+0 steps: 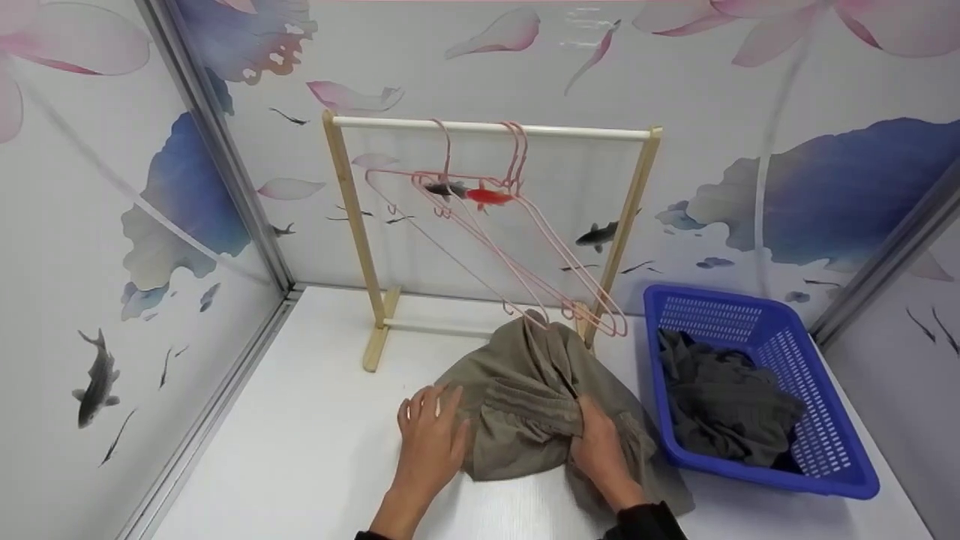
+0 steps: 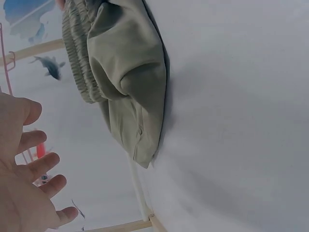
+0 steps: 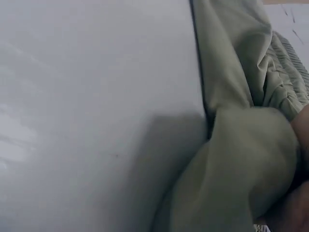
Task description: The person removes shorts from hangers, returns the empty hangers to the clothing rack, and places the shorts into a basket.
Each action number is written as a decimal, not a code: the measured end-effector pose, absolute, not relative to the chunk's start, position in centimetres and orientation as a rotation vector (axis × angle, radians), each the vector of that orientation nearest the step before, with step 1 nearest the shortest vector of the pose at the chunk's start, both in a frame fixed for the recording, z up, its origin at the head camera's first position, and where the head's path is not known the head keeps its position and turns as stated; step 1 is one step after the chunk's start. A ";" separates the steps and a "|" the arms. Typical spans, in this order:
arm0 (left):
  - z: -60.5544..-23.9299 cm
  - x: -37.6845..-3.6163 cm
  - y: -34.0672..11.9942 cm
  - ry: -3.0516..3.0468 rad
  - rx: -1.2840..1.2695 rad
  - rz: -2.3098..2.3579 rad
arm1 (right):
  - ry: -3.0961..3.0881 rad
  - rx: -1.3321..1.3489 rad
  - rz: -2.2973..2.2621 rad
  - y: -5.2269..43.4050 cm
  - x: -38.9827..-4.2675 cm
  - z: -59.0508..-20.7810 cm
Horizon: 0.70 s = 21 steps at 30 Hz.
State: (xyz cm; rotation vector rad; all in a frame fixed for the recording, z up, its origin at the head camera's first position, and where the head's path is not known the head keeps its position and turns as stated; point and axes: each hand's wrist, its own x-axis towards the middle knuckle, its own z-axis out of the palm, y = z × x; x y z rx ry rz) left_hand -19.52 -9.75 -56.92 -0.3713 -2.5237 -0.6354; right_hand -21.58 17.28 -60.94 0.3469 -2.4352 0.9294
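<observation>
Olive-green pants (image 1: 517,375) with a gathered elastic waistband lie bunched on the white table in the head view. My right hand (image 1: 600,446) grips the fabric beside the waistband; in the right wrist view, cloth folds hide most of that hand (image 3: 294,205). My left hand (image 1: 431,442) is at the pants' left edge with fingers spread. The left wrist view shows this hand (image 2: 29,169) with fingers apart and nothing in them, the pants (image 2: 130,53) beyond. Pink hangers (image 1: 480,232) hang above, their lower ends overlapping the top of the pants; whether they touch is unclear.
A wooden rack with a white rail (image 1: 577,133) stands behind the pants and bears the hangers. To the right is a blue plastic basket (image 1: 840,442) with dark crumpled clothing (image 1: 731,409) in it. Printed wall panels enclose the white table (image 1: 292,435).
</observation>
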 end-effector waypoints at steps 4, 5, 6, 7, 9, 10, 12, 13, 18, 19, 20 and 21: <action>-56.9 -19.5 -9.8 -2.524 -0.368 -0.631 | -2.371 0.230 1.030 17.3 -21.2 -60.0; -57.0 -19.5 -9.8 -2.528 -0.365 -0.630 | -2.352 0.210 1.042 17.3 -21.2 -59.8; -57.0 -19.5 -9.8 -2.532 -0.363 -0.630 | -2.335 0.192 1.049 17.4 -21.2 -59.5; -57.0 -19.5 -9.8 -2.537 -0.360 -0.628 | -2.318 0.183 1.048 17.4 -21.2 -59.3; -57.1 -19.5 -9.8 -2.543 -0.360 -0.632 | -2.285 0.167 1.047 17.5 -21.2 -58.9; -57.1 -19.5 -9.8 -2.543 -0.361 -0.636 | -2.271 0.158 1.049 17.6 -21.2 -58.7; -57.1 -19.5 -9.8 -2.542 -0.363 -0.638 | -2.256 0.132 1.061 17.8 -21.2 -58.4; -57.1 -19.5 -9.8 -2.542 -0.364 -0.638 | -2.254 0.114 1.075 17.9 -21.1 -58.2; -57.1 -19.6 -9.7 -2.535 -0.366 -0.628 | -2.293 -0.013 1.176 18.6 -20.8 -57.2; -57.0 -19.6 -9.7 -2.534 -0.367 -0.626 | -2.296 -0.033 1.196 18.7 -20.8 -56.9; -57.0 -19.6 -9.7 -2.532 -0.368 -0.626 | -2.297 -0.047 1.216 18.9 -20.7 -56.7; -57.0 -19.5 -9.6 -2.532 -0.368 -0.624 | -2.295 -0.057 1.234 19.1 -20.7 -56.4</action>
